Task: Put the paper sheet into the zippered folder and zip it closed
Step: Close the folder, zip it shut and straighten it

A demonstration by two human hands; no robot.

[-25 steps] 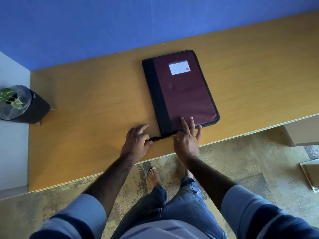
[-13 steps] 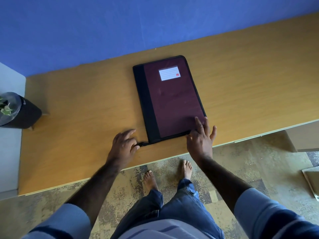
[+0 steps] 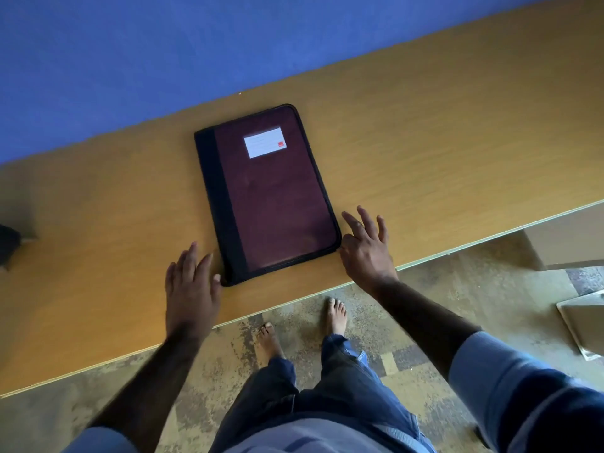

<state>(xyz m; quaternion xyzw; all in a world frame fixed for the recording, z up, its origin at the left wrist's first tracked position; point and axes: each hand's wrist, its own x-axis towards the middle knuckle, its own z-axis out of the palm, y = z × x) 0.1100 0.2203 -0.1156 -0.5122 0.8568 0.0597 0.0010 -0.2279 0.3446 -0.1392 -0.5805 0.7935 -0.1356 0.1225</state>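
The zipper pull has been released by the left hand [image 3: 191,291], which is now flat with fingers extended, thumb just touching the near-left corner of the zippered folder [image 3: 274,191]. The right hand [image 3: 366,246] has been lifted off the cover, fingers spread, beside the near-right corner. The folder is seen closed between the 2 hands on the wooden table [image 3: 441,132].
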